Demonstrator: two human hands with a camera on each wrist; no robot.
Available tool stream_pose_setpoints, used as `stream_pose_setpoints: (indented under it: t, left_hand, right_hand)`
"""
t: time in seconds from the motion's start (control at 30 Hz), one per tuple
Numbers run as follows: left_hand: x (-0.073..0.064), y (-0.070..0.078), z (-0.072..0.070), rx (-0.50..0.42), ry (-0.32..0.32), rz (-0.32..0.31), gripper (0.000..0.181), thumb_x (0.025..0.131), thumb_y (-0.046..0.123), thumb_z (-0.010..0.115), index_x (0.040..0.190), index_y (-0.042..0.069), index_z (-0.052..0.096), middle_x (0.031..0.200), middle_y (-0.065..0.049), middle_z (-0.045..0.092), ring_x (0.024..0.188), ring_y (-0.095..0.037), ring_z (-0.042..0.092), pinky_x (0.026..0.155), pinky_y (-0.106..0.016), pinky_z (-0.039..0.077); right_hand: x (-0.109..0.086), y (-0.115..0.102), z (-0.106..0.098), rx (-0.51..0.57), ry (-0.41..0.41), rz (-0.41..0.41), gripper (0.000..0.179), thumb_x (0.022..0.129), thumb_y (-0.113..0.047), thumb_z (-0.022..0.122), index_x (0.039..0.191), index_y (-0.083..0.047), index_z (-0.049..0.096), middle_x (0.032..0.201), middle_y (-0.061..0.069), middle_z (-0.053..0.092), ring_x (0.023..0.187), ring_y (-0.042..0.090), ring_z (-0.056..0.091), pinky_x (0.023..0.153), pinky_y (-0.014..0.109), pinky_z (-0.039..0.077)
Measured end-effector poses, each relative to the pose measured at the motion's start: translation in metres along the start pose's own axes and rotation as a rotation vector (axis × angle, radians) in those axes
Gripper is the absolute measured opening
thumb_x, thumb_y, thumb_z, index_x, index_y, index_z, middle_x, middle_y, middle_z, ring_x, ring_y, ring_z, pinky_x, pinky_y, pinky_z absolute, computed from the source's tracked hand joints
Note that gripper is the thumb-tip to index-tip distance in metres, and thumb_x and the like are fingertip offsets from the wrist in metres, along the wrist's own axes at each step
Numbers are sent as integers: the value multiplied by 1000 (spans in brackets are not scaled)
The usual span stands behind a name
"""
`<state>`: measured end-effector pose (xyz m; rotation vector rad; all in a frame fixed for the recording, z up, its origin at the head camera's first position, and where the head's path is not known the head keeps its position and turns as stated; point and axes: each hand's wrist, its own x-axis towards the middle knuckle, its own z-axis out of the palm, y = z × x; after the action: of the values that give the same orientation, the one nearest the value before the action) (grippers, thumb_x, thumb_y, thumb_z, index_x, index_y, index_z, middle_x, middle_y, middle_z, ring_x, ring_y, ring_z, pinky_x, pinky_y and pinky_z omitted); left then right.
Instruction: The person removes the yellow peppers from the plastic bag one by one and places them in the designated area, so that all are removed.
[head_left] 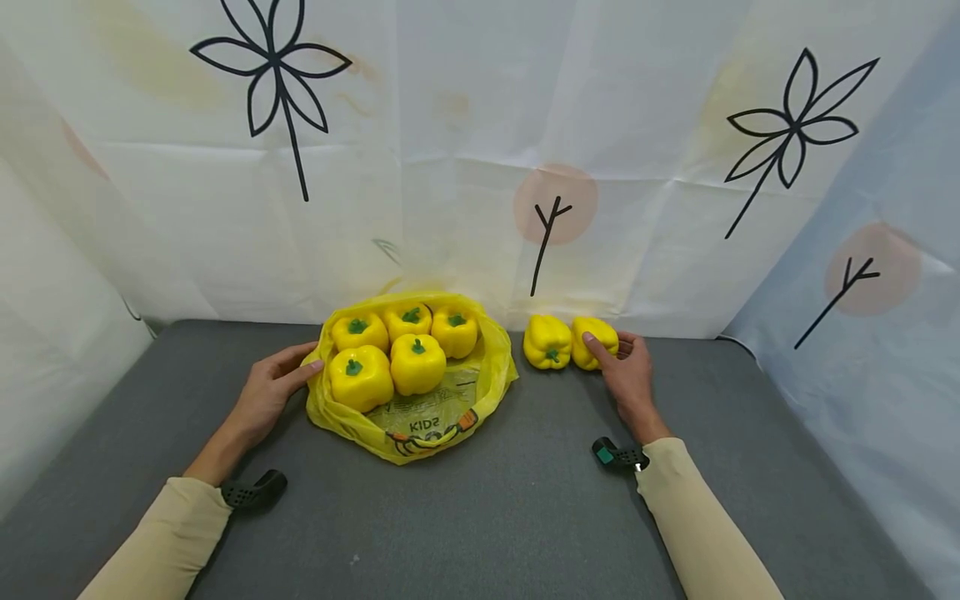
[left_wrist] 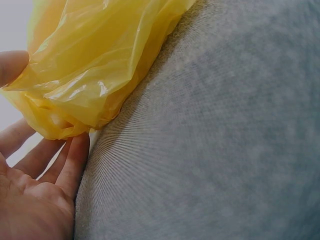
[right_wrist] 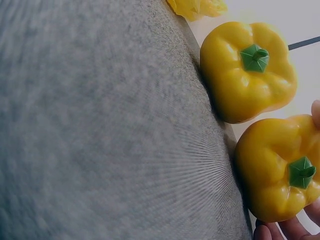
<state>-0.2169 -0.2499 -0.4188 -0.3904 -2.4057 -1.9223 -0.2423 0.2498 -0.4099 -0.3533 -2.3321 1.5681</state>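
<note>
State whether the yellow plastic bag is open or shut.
Open: the bag gapes wide, showing five rounded yellow bell peppers inside.

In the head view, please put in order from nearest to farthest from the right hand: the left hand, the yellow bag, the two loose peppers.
1. Right loose pepper, in the right hand's grip.
2. Left loose pepper, to its left.
3. Yellow bag, left of both.
4. Left hand, at the bag's left side.

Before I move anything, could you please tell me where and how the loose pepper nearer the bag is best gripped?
Grip the loose pepper around its rounded body, probably from above: the second pepper, in the right hand, crowds one side, the cloth hangs close behind, and the short stem faces front, offering little hold.
</note>
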Motion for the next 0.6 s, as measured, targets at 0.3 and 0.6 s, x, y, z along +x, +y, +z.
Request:
stream_pose_setpoints:
  t: [0.3,0.6]
  left_hand:
    - [0,0,0,20,8,-12,55,107,24,55,151,-7,41,147,-16,47,114,6,53,90,-11,47]
    - [0,0,-1,28,0,-15,55,108,25,54,152,-5,41,152,-27,40,116,7,50,90,-11,46]
  right_hand:
    - [0,-2,0,16,-2,3,79,93,-47,72,145,2,38,139,25,44,124,38,46,99,45,44]
    - [-1,-3,-2,20,3,18,79,93,-47,72,146,1,38,143,23,44,125,37,46,100,46,44]
